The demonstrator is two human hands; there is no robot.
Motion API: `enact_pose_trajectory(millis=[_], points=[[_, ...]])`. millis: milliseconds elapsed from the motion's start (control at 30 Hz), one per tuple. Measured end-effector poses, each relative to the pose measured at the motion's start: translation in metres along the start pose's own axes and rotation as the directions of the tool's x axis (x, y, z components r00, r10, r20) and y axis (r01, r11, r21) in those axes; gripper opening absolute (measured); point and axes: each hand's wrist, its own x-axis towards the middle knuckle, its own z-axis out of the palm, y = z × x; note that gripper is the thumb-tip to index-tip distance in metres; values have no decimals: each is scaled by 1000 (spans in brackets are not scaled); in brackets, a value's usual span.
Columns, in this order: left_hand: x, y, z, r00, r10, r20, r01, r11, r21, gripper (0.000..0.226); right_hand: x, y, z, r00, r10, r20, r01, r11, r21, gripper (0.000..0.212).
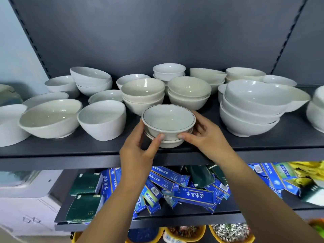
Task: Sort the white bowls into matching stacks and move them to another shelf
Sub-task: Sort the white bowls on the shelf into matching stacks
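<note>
Item under handling: a line-rimmed stack (168,122) of two small white bowls, each with a thin dark line round the rim, the upper one nested in the lower. It sits at the near edge of the dark shelf (263,142), roughly centre. Whether its foot rests on the shelf or is just clear of it cannot be told.

Left hand (138,151): clasped on the stack's left side, thumb pressed against the near wall of the upper bowl.

Right hand (205,137): clasped on the right side, thumb meeting the near wall, fingers curled round the far side.

Surroundings: just beyond the stack stand two cream stacks (142,91). A slant-rimmed bowl (102,118) lies to the left, and a large white stack (250,111) is well to the right. On the lower shelf, blue cartons (191,195) lie heaped beside green cartons (84,185).
</note>
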Motion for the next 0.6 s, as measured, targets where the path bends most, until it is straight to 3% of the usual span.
enact_pose_trajectory(millis=[200,433,600], points=[[2,0,9,999,36,27,-39,993,108,47,0,0,-12,1000,19,-23,-20,998,-52,62],[3,-9,8,993,49,104,-56,996,68,67,-1,0,-11,999,35,-10,-35,998,-55,57],[3,-6,7,994,39,104,-49,994,95,66,-2,-3,-11,999,43,27,-43,999,-8,55]])
